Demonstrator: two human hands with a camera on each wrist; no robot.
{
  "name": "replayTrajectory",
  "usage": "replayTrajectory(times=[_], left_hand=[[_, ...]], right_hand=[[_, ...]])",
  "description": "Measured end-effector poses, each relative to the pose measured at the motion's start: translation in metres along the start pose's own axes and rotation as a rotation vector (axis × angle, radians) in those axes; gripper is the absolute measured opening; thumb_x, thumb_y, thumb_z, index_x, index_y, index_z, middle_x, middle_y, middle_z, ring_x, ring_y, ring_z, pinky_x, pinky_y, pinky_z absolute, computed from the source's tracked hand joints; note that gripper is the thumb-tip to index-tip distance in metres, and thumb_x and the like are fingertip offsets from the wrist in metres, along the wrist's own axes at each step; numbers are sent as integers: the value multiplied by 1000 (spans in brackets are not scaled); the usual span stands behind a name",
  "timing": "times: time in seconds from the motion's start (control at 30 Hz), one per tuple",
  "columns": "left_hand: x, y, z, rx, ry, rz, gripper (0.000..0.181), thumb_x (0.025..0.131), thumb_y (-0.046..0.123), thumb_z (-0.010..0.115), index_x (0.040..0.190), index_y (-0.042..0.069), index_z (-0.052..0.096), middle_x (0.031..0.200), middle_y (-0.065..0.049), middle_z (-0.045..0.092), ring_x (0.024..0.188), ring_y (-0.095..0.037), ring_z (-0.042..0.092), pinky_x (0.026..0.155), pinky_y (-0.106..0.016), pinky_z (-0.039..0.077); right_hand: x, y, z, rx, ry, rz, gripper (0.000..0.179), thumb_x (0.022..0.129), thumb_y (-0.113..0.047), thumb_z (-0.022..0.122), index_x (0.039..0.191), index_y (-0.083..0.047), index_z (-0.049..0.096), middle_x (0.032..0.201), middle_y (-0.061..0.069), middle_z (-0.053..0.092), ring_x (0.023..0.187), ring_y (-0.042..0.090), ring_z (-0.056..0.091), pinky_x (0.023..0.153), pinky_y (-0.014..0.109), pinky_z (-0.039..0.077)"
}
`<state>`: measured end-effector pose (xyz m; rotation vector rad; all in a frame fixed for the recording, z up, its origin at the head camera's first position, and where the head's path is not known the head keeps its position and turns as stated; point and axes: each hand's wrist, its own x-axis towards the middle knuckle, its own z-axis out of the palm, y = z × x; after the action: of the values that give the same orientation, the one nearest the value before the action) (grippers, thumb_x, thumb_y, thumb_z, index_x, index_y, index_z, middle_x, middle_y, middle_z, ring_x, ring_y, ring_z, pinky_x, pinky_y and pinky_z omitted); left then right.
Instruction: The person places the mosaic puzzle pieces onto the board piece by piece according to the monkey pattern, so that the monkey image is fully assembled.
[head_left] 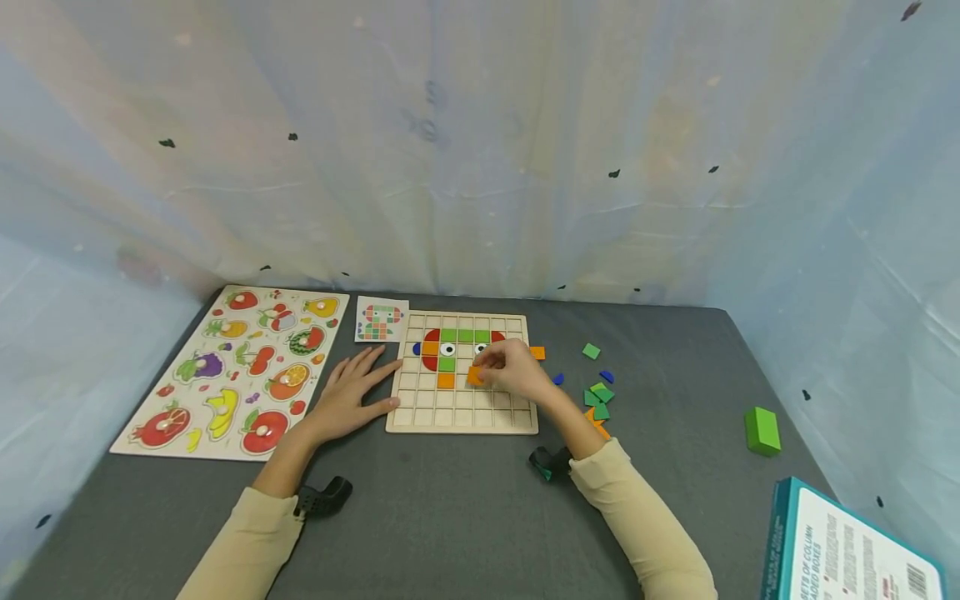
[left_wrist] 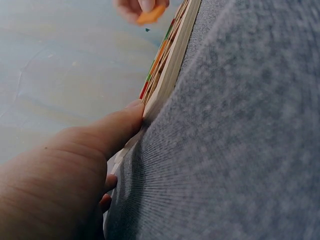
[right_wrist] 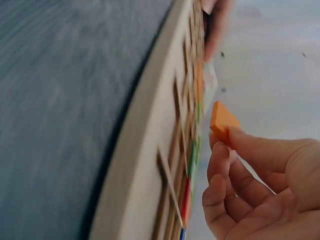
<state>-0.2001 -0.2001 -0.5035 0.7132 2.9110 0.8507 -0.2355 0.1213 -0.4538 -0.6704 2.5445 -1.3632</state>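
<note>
A wooden grid board (head_left: pixel 465 419) lies on the dark table, with red, green, orange and blue tiles and round eye tiles set in its upper part. My left hand (head_left: pixel 347 402) has its fingers spread, thumb and fingertips against the board's left edge. Between thumb and fingers my right hand (head_left: pixel 516 369) pinches an orange tile (right_wrist: pixel 224 119). In the right wrist view this tile is held up above the grid, tilted. One orange tile (head_left: pixel 446 381) sits in a cell below the green ones. The right hand covers part of the pattern's right side.
A small pattern card (head_left: pixel 382 319) lies at the board's upper left corner, beside a large fruit picture board (head_left: pixel 247 367). Loose green tiles (head_left: pixel 592 351), blue and orange pieces are scattered right of the grid. Farther right are a green block (head_left: pixel 762 431) and a teal-and-white box (head_left: pixel 847 542).
</note>
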Motion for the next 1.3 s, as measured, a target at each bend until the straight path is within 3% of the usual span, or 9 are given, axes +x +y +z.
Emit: replayTrajectory(times=[0.23,0.63,0.83,0.97,1.1,1.2,1.3], left_hand=[[1,0,1,-12,15,21,71,94,46,66,153,15,43,162,-21,22,149,-44,13,113,-67,4],[1,-1,1,-6,1,14,72,94,47,66,154,17,42,163,-18,20,150,-41,11,115,-65,2],[0,-2,2,-2,16,17,71,94,46,66,154,17,42,163,-18,21,150,-41,12,115,-65,3],[1,-3,3,-2,24,30,71,94,46,66,153,16,43,162,-21,23,149,-42,13,114,-66,4],[1,-3,4,-1,23,33,71,94,47,66,153,16,43,162,-21,23,149,-42,13,114,-66,4],[1,-3,3,3,15,23,71,94,47,65,154,17,42,162,-19,21,150,-41,12,115,-65,3],[0,-3,2,7,11,16,71,94,47,65,154,18,41,163,-18,20,150,-40,11,115,-64,2]], right_hand=[[9,-9,19,-153,3,7,5,90,0,71,94,-2,75,87,4,70,76,15,62,71,28,53],[8,-14,25,-313,7,23,3,89,-7,75,93,-7,77,91,2,67,76,13,59,68,29,49],[7,-15,24,-381,18,-16,5,89,-7,76,85,-9,78,86,1,65,74,13,57,64,28,48],[4,-11,12,-361,76,-16,5,89,-9,76,86,-7,79,87,2,66,73,14,56,62,28,46],[-2,3,-16,-331,202,79,7,90,-10,75,95,-5,78,92,7,67,71,21,58,59,33,46],[-8,15,-39,-338,249,172,14,90,-7,74,103,-2,76,102,14,65,85,29,61,68,41,50],[-12,26,-55,-336,199,229,23,90,-4,73,112,1,72,113,21,59,103,37,57,84,49,49]])
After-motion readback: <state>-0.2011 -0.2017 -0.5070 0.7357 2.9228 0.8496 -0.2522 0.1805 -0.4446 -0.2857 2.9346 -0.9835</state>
